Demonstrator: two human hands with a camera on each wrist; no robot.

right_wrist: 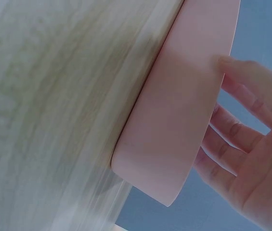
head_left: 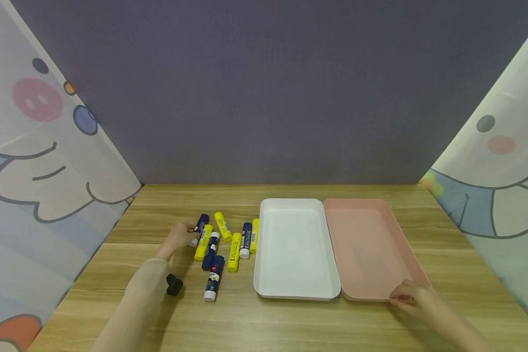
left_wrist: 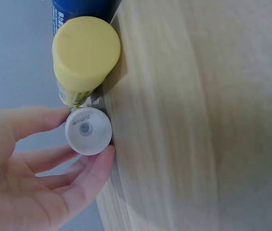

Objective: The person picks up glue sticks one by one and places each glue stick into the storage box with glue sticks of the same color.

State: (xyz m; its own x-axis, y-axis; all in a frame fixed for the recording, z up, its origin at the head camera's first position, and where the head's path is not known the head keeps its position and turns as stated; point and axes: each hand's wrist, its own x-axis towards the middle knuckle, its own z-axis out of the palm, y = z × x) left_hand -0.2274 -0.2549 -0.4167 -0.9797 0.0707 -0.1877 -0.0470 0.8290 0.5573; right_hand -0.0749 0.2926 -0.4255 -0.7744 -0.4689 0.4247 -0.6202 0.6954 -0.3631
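My left hand (head_left: 179, 238) is at the far left of the group, thumb and fingers around a dark blue glue stick (head_left: 202, 222) that lies on the table. Its round white end (left_wrist: 88, 131) faces the camera in the left wrist view, between thumb and fingertips. Right beside it lies a yellow glue stick (head_left: 204, 242). My right hand (head_left: 415, 299) pinches the near rim of the pink tray (head_left: 369, 244) close to its right corner. In the right wrist view the thumb presses the outer wall (right_wrist: 169, 106), with the other fingers behind the rim.
A white tray (head_left: 295, 249) stands against the pink one. Several more blue and yellow glue sticks, among them a near blue one (head_left: 214, 277), lie left of it. A dark grey panel (head_left: 281, 98) closes the back of the wooden table (head_left: 299, 327).
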